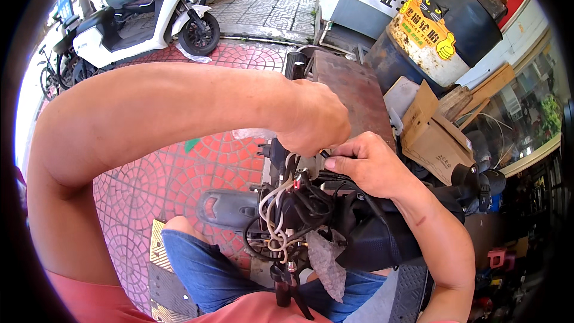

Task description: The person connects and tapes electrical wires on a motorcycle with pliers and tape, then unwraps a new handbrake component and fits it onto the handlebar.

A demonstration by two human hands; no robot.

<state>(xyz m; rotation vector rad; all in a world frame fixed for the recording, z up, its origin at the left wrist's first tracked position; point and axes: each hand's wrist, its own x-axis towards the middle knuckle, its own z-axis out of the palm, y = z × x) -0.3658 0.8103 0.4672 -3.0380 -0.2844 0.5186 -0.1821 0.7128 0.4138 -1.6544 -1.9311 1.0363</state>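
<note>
My right hand (372,164) is closed in a pinch on a thin black cable (325,154), whose end shows between thumb and fingers. Right against it, my left hand (317,118) is a fist with its knuckles up; its fingertips and anything in them are hidden. Below both hands is a partly opened two-wheeler, with a tangle of black wires (308,203) and a looped bundle of white wires (276,215). A small red connector (297,184) sits among them. The dark mudguard (224,208) points left, and a crumpled grey wrapping (327,263) hangs near my knees.
A rusty metal table (347,87) stands beyond my hands. To its right are a cardboard box (439,143), wooden boards (490,87) and a large dark drum (412,36). A white scooter (143,12) is parked far left. Black handlebar parts (478,182) reach right.
</note>
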